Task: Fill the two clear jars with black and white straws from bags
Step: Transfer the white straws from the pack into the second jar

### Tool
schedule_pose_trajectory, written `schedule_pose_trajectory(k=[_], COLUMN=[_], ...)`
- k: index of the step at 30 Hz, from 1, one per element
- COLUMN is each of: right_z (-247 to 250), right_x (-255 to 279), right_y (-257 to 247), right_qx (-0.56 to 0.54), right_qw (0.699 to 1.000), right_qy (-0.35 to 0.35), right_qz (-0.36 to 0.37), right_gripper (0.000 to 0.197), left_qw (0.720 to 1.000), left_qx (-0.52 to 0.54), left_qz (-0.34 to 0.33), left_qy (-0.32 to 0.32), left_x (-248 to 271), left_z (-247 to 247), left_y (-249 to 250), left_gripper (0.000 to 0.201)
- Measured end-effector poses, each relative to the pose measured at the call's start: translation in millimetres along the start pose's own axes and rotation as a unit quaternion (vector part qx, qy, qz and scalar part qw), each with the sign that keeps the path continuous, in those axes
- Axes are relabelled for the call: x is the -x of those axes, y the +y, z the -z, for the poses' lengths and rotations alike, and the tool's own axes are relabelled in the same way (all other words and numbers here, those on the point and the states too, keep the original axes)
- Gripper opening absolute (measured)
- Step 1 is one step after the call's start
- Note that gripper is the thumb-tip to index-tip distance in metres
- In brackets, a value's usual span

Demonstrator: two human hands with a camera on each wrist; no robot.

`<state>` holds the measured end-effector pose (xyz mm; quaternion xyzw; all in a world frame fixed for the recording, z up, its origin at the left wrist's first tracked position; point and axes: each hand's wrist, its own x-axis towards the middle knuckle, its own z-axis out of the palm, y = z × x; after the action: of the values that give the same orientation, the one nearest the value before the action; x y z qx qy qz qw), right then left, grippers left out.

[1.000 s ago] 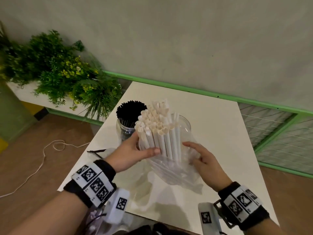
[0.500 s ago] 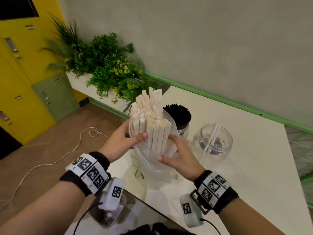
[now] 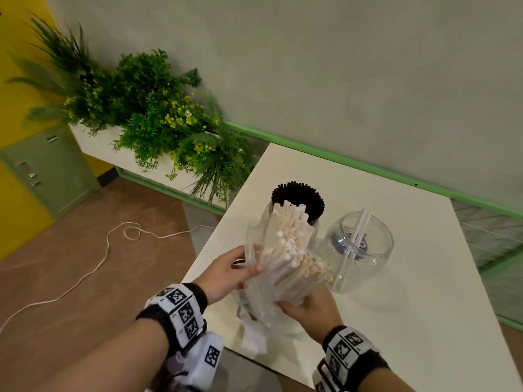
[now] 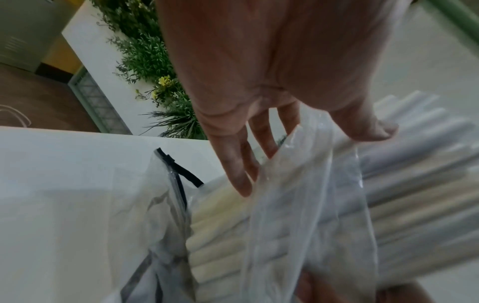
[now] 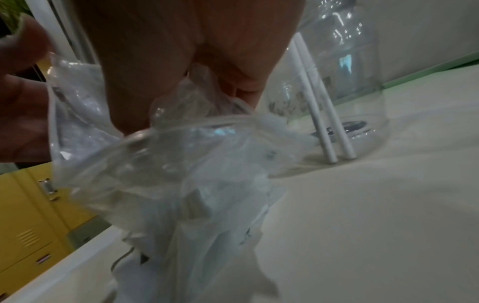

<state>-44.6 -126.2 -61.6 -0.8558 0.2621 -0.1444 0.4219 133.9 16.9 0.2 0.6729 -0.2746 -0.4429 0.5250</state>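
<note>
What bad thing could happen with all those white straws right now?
The white straws stick far out of the thin plastic bag at uneven heights, held up by the left hand and right hand, so some might slip out and scatter. The bundle looks about as wide as the mouth of the nearly empty jar, so straws may miss it. It could also bump the black straws.

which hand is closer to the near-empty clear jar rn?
Right. The right hand holds the bag of white straws from below, just in front of the jar. The left hand grips the bag's far side, further from it.
</note>
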Motion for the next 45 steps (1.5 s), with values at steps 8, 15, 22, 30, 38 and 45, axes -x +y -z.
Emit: schedule_pose_trajectory(k=[8, 15, 22, 30, 38, 45], right_z=[2.3, 1.6, 1.5, 1.6, 4.3, -3.5], right_x=[5.1, 2.5, 6.3, 10.1, 11.9, 6.0], right_y=[-9.7, 3.1, 0.6, 2.8, 2.9, 16.6], right_qx=[0.043, 0.07, 0.093, 0.046, -0.025, 0.023], right_qw=[0.999, 0.998, 0.995, 0.998, 0.999, 0.998], right_qy=[-0.017, 0.001, 0.029, 0.03, 0.022, 0.007], right_qz=[-0.002, -0.004, -0.015, -0.035, -0.03, -0.066], right_gripper=[0.051, 0.058, 0.044, 0.057, 0.064, 0.073], left_qw=[0.993, 0.984, 0.934, 0.987, 0.994, 0.985], left_qx=[0.084, 0.129, -0.266, -0.154, -0.075, -0.067], left_qz=[0.08, 0.107, -0.234, -0.012, 0.071, 0.161], left_qy=[0.012, 0.053, 0.032, -0.042, -0.027, 0.01], left_x=[-23.4, -38.3, -53.6, -67.3, -80.3, -91.4], left_z=[7.6, 11.4, 19.9, 5.2, -5.4, 4.5], left_y=[4.5, -5.3, -12.2, -8.1, -20.1, -46.4], left_gripper=[0.019, 0.041, 0.054, 0.046, 0.024, 0.021])
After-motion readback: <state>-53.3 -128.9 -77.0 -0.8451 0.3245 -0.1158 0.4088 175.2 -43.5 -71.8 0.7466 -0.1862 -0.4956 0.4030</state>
